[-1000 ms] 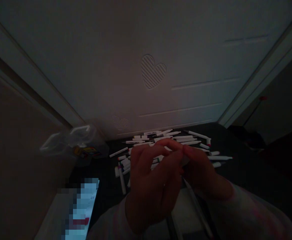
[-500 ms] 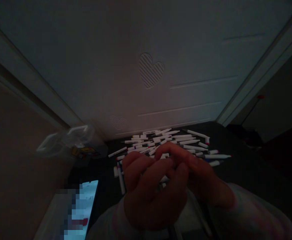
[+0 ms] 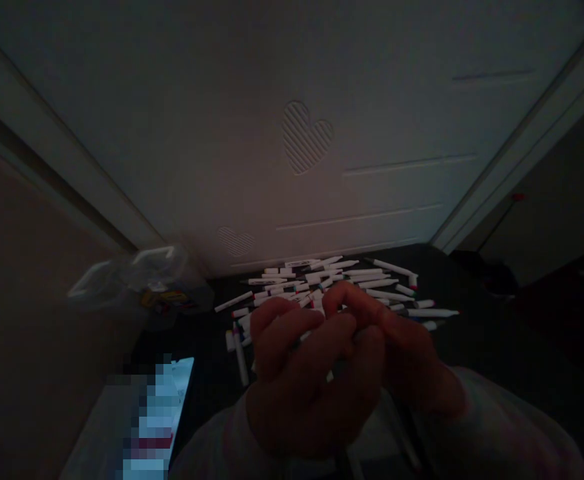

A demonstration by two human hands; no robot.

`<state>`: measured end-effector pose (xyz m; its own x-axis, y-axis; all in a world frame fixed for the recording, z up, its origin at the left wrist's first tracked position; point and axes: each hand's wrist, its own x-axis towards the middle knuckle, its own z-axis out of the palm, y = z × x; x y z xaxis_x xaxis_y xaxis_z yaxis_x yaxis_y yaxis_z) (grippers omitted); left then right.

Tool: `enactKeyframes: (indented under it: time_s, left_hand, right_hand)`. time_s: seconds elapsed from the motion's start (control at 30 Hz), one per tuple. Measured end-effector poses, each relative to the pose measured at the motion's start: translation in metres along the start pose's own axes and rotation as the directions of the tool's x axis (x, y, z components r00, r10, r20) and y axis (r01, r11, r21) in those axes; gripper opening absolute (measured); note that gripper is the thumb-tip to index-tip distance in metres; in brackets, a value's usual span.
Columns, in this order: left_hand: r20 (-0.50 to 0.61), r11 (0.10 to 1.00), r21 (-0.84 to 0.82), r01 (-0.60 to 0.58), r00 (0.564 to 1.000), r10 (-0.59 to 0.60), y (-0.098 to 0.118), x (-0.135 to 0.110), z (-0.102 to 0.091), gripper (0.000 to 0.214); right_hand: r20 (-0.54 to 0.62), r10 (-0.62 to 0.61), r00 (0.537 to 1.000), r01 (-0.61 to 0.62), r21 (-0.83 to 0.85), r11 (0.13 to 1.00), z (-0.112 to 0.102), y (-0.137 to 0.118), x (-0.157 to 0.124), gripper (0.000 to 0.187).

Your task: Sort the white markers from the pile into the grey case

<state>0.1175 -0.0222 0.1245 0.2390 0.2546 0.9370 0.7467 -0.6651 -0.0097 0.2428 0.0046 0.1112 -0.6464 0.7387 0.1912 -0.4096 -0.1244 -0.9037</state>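
Note:
My left hand (image 3: 312, 387) is in front of the markers, its fingers curled inward. My right hand (image 3: 402, 343) meets it from the right, with its fingers bent over and touching the left fingertips. Both hands are closed, and whatever is between them is hidden and too dark to name. Behind and around them lies a loose spread of white markers (image 3: 379, 283), some with coloured ends. One marker (image 3: 241, 360) lies just left of my left hand.
On the left stands a clear plastic case (image 3: 192, 290) with a coloured label. A lit phone (image 3: 179, 393) is at lower left, partly pixelated. A white panel (image 3: 197, 133) with heart reliefs rises behind the dark tabletop (image 3: 477, 313).
My hands have shifted slightly right and stay pressed together. The view has moved a little, and the panel looks less blue. The markers lie as before.

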Motion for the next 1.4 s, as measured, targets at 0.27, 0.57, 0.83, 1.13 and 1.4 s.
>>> enactKeyframes:
  time_s: [0.27,0.57,0.83,1.13,1.4]
  left_hand:
    - [0.035,0.999,-0.038,-0.029,0.999,0.030,-0.006,0.000,0.002,0.016]
    - [0.093,0.991,-0.097,0.090,0.992,-0.081,-0.010,0.000,0.004,0.018]
    - [0.483,0.702,-0.266,0.660,0.722,-0.496,-0.015,-0.001,0.007,0.040]
    - [0.889,0.699,-0.112,0.706,0.385,-0.247,-0.011,0.006,0.011,0.028]
    - [0.723,0.954,-0.018,0.298,0.663,-0.193,-0.028,0.002,0.007,0.027]
  right_hand:
    - [-0.039,-0.027,0.999,0.025,-0.047,0.999,-0.004,0.001,0.002,0.029]
    - [-0.087,-0.021,0.996,0.031,0.109,0.994,0.002,-0.004,0.010,0.032]
    - [-0.087,-0.031,0.996,0.059,0.344,0.937,-0.005,-0.020,0.013,0.042]
    - [-0.188,-0.259,0.947,0.303,0.268,0.914,-0.012,-0.028,0.013,0.029]
    - [-0.356,-0.321,0.878,0.332,-0.033,0.943,-0.030,-0.040,0.011,0.006]
